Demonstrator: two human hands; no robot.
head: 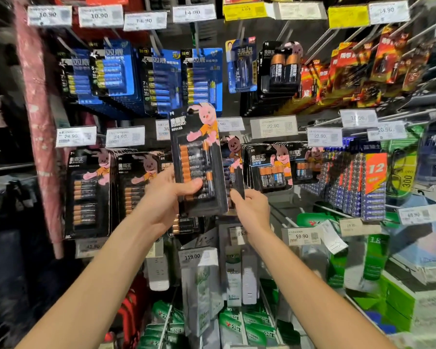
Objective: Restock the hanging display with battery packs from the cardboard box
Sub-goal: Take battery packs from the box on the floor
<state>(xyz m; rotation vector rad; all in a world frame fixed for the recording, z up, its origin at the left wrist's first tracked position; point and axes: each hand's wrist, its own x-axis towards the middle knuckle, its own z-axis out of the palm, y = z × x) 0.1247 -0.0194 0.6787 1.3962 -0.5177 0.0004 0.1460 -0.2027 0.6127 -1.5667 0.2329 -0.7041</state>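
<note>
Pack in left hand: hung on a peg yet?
Not hung: left hand grips battery pack upright before the display; hang hole looks empty.

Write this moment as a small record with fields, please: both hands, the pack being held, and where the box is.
left hand: grips the black battery pack by its lower half
black battery pack: upright, raised in front of the display, apparently not on a hook
right hand: pinches the bottom edge of a hanging pack just beside it
cardboard box: not in view
</note>
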